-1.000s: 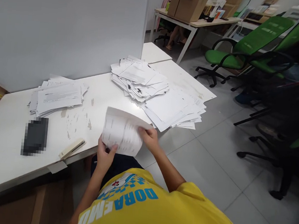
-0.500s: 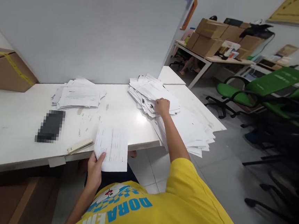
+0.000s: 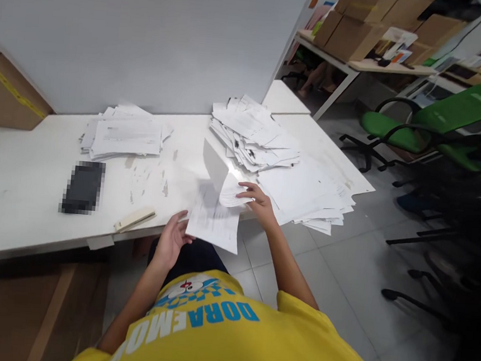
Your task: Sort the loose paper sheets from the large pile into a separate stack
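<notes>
A printed paper sheet (image 3: 211,223) is held in front of me at the table's front edge. My left hand (image 3: 172,241) is at its left edge, the fingers loosely curled about it and partly hidden. My right hand (image 3: 260,205) grips a curled white sheet (image 3: 230,192) by its right side, above the printed one. Whether the two are separate sheets I cannot tell. Beyond my right hand lies a messy paper pile (image 3: 253,131), with a flatter stack of sheets (image 3: 307,192) in front of it. To the left rests a beige stapler (image 3: 135,219).
A smaller paper stack (image 3: 126,137) and a blurred-out dark object (image 3: 83,188) lie on the white table (image 3: 21,184). A white panel (image 3: 143,37) stands along the back. A cardboard box (image 3: 10,93) is at the left; green chairs (image 3: 396,129) stand at the right.
My right hand went out to the messy pile and is back in front of me, gripping a curled sheet. My left hand has stayed low, its grip looser. The view has shifted.
</notes>
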Demonstrator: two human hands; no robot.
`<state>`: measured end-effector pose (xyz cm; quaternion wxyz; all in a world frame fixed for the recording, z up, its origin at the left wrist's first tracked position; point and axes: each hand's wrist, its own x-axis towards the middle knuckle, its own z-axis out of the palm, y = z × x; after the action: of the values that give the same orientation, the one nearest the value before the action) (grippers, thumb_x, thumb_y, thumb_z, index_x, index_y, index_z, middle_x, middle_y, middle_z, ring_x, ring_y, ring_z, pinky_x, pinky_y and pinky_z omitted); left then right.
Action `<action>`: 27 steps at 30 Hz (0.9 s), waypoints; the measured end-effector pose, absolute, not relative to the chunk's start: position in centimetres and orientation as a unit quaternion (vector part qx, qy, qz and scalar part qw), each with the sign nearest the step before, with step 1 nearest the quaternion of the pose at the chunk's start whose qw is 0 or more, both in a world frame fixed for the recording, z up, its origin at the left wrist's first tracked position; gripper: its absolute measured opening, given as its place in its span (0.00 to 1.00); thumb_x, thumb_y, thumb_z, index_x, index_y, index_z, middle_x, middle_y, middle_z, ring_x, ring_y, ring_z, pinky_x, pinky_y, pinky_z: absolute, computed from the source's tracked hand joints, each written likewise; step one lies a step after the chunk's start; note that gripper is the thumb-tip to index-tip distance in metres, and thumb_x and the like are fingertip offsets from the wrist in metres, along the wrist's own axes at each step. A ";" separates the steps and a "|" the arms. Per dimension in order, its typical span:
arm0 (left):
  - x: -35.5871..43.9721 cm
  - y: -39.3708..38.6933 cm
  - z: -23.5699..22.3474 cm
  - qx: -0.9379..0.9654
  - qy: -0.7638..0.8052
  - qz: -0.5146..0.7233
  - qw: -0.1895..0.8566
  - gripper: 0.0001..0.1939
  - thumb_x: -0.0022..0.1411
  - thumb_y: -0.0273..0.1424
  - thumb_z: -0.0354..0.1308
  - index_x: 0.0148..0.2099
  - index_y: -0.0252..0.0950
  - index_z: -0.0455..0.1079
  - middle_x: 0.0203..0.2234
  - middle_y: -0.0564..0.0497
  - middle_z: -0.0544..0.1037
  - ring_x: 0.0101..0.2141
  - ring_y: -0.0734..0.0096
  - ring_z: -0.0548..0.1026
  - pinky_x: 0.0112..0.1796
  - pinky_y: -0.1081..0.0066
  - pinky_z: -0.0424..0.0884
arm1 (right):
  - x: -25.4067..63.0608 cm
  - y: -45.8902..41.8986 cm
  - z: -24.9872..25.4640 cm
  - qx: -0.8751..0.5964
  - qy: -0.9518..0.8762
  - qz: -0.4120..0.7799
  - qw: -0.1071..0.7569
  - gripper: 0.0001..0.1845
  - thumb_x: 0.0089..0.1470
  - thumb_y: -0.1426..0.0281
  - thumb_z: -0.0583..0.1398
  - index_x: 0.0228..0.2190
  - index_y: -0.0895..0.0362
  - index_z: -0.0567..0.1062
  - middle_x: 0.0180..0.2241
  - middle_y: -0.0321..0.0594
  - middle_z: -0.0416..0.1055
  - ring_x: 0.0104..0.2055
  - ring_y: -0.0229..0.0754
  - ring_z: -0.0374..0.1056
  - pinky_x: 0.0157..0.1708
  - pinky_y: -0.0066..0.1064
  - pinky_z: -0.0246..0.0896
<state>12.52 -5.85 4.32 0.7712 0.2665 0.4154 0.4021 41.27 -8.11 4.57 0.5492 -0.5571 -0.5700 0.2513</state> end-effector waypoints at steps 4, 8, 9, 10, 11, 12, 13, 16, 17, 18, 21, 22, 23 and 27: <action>12.4 -7.1 4.0 0.196 0.356 0.457 0.792 0.22 0.58 0.44 0.62 0.50 0.37 0.73 0.41 0.45 0.81 0.35 0.67 0.80 0.33 0.71 0.75 | 41.9 -8.3 3.3 -0.558 -0.510 0.361 0.546 0.18 0.41 0.77 0.54 0.28 0.49 0.80 0.54 0.35 0.74 0.62 0.53 0.63 0.56 0.46 0.61; 12.8 -9.3 3.6 0.176 0.339 0.536 0.753 0.17 0.60 0.41 0.61 0.50 0.41 0.74 0.50 0.48 0.78 0.46 0.68 0.77 0.48 0.68 0.74 | 42.4 -7.1 3.5 -0.562 -0.507 0.410 0.509 0.14 0.41 0.76 0.53 0.25 0.51 0.77 0.53 0.35 0.75 0.62 0.54 0.63 0.55 0.47 0.61; 13.0 -9.9 3.4 0.180 0.346 0.530 0.753 0.17 0.60 0.40 0.63 0.50 0.42 0.74 0.51 0.49 0.77 0.48 0.67 0.77 0.50 0.67 0.73 | 42.4 -6.8 3.6 -0.564 -0.508 0.416 0.501 0.12 0.42 0.75 0.54 0.24 0.51 0.76 0.53 0.36 0.75 0.62 0.55 0.63 0.54 0.47 0.61; 13.3 -10.4 3.2 0.183 0.356 0.509 0.762 0.16 0.59 0.39 0.64 0.49 0.42 0.74 0.52 0.49 0.77 0.49 0.66 0.76 0.52 0.64 0.72 | 42.3 -6.7 3.7 -0.567 -0.506 0.420 0.496 0.11 0.43 0.75 0.54 0.24 0.51 0.75 0.52 0.37 0.76 0.62 0.55 0.63 0.54 0.47 0.61; 13.7 -10.9 3.0 0.184 0.364 0.474 0.780 0.17 0.58 0.38 0.66 0.49 0.42 0.74 0.51 0.48 0.78 0.49 0.64 0.76 0.53 0.61 0.72 | 42.2 -6.6 3.8 -0.570 -0.501 0.423 0.495 0.09 0.44 0.74 0.55 0.23 0.51 0.75 0.52 0.37 0.76 0.61 0.55 0.64 0.53 0.47 0.62; 14.1 -11.2 2.8 0.181 0.370 0.432 0.802 0.18 0.56 0.37 0.68 0.48 0.41 0.74 0.49 0.48 0.79 0.48 0.62 0.77 0.53 0.58 0.72 | 42.1 -6.6 3.8 -0.572 -0.495 0.424 0.497 0.08 0.45 0.73 0.55 0.22 0.52 0.74 0.52 0.37 0.76 0.60 0.55 0.65 0.52 0.47 0.62; 14.5 -11.5 2.7 0.177 0.374 0.396 0.820 0.19 0.54 0.35 0.70 0.48 0.40 0.73 0.46 0.47 0.80 0.46 0.61 0.78 0.52 0.57 0.72 | 42.0 -6.6 3.7 -0.574 -0.490 0.424 0.501 0.08 0.46 0.73 0.56 0.22 0.52 0.74 0.52 0.37 0.76 0.60 0.55 0.65 0.51 0.46 0.63; 15.6 -11.5 2.6 0.178 0.391 0.373 0.822 0.24 0.49 0.31 0.74 0.49 0.38 0.74 0.40 0.48 0.81 0.39 0.66 0.78 0.45 0.63 0.75 | 42.0 -6.8 3.4 -0.567 -0.490 0.418 0.514 0.07 0.45 0.73 0.56 0.22 0.52 0.73 0.51 0.36 0.77 0.59 0.54 0.66 0.52 0.45 0.62; 15.7 -11.3 2.6 0.184 0.401 0.386 0.810 0.25 0.47 0.31 0.74 0.49 0.38 0.74 0.39 0.48 0.82 0.38 0.68 0.78 0.42 0.67 0.75 | 42.1 -6.8 3.3 -0.566 -0.487 0.416 0.520 0.07 0.44 0.73 0.56 0.21 0.52 0.73 0.50 0.36 0.78 0.59 0.53 0.66 0.52 0.45 0.62; 15.8 -11.1 2.7 0.191 0.411 0.401 0.796 0.25 0.47 0.31 0.75 0.48 0.38 0.75 0.39 0.49 0.82 0.37 0.70 0.78 0.38 0.70 0.74 | 42.2 -6.8 3.3 -0.567 -0.481 0.411 0.528 0.08 0.43 0.74 0.55 0.20 0.52 0.72 0.49 0.35 0.78 0.58 0.53 0.67 0.52 0.44 0.62; 15.1 -10.8 2.8 0.205 0.436 0.436 0.760 0.24 0.48 0.34 0.74 0.48 0.38 0.75 0.41 0.49 0.82 0.38 0.70 0.78 0.34 0.74 0.72 | 42.9 -6.7 3.7 -0.570 -0.452 0.381 0.570 0.07 0.42 0.74 0.54 0.18 0.52 0.68 0.46 0.36 0.80 0.55 0.53 0.69 0.50 0.44 0.63; 14.8 -10.7 2.8 0.205 0.441 0.449 0.750 0.24 0.49 0.35 0.73 0.49 0.38 0.75 0.43 0.49 0.82 0.40 0.68 0.78 0.36 0.73 0.73 | 43.1 -6.6 3.9 -0.570 -0.445 0.369 0.584 0.06 0.41 0.74 0.54 0.18 0.52 0.67 0.46 0.36 0.80 0.55 0.54 0.69 0.49 0.44 0.64; 14.3 -10.6 2.8 0.201 0.445 0.465 0.739 0.23 0.50 0.35 0.73 0.49 0.39 0.75 0.44 0.48 0.82 0.43 0.66 0.78 0.39 0.72 0.74 | 43.3 -6.4 4.1 -0.569 -0.442 0.363 0.591 0.06 0.41 0.73 0.53 0.18 0.52 0.65 0.45 0.37 0.80 0.54 0.54 0.70 0.48 0.44 0.64; 12.9 -10.3 2.6 0.158 0.443 0.515 0.717 0.22 0.57 0.42 0.67 0.51 0.38 0.73 0.49 0.46 0.80 0.54 0.57 0.75 0.50 0.64 0.74 | 42.9 -5.7 4.7 -0.568 -0.470 0.399 0.545 0.06 0.42 0.72 0.53 0.18 0.51 0.65 0.45 0.38 0.80 0.53 0.54 0.71 0.46 0.45 0.66</action>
<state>12.90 -10.25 2.59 0.7169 0.1577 0.4428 0.5149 42.93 -5.66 4.65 0.5451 -0.5683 -0.4701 0.3986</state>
